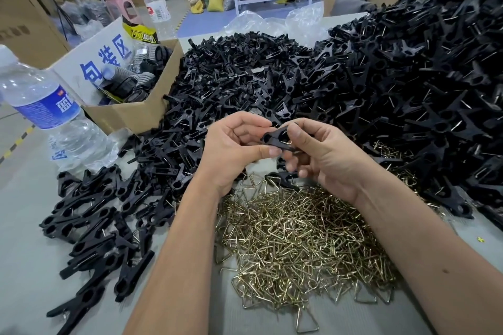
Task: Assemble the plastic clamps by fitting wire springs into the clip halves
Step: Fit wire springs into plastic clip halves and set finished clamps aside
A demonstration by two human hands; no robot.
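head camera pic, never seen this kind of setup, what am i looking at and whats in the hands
There is no machine here. One picture comes from a camera worn on a person's head, looking forward and down, so the two forearms reaching in from the bottom are that person's own.

The left hand and the right hand meet over a grey table and together pinch one black plastic clamp, with a bit of wire showing at it.

Below the hands lies a heap of brass-coloured wire springs, bent into triangles. Behind them is a big pile of black clip halves. At the left lie clamps already assembled.

Also there: a water bottle and an open cardboard box.
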